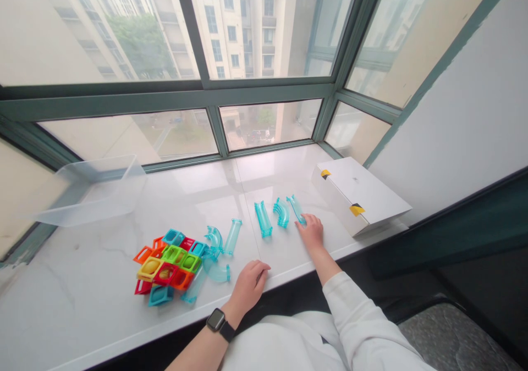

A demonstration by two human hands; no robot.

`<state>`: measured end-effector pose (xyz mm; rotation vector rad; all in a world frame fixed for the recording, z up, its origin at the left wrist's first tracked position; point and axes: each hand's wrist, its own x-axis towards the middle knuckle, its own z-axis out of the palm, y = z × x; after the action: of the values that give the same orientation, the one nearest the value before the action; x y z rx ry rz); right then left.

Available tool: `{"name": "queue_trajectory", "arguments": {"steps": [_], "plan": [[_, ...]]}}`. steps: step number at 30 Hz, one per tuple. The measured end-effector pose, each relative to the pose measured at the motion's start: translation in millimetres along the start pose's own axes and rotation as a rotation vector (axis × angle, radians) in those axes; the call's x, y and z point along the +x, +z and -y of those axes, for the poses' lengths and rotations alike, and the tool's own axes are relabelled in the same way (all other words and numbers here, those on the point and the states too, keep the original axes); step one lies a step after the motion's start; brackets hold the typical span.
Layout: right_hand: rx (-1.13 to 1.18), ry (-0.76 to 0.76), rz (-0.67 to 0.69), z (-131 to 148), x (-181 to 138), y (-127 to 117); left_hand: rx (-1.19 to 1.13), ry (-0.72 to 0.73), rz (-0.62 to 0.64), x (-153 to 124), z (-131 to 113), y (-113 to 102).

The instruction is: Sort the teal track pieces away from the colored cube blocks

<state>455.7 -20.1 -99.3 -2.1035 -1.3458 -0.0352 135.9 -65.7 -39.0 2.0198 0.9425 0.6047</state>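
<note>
My right hand (311,232) is closed on the near end of a clear turquoise track piece (294,207), which lies on the white marble-look ledge (198,189). To its left are a curved turquoise track piece (281,212) and a straight one (263,219), set apart in a row. My left hand (248,284) rests by the ledge's front edge, fingers curled in, with nothing visible in it. Left of that hand lie several more turquoise pieces, among them a straight track piece (233,237) and a curved one (218,272). They lie against a pile of coloured square blocks (169,266).
A clear plastic bin (91,195) stands at the back left by the window. At the right is a white box (358,195) with yellow-and-black tape tabs. Green window frames (268,90) bound the ledge behind. A dark seat (449,338) is below at right.
</note>
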Motion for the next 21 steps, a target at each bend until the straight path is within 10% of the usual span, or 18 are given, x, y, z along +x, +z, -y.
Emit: {"name": "queue_trajectory", "arguments": {"steps": [21], "plan": [[0.007, 0.015, -0.008, 1.9, 0.4, -2.1, -0.026, -0.01, -0.007, -1.8, -0.7, -0.2]]}}
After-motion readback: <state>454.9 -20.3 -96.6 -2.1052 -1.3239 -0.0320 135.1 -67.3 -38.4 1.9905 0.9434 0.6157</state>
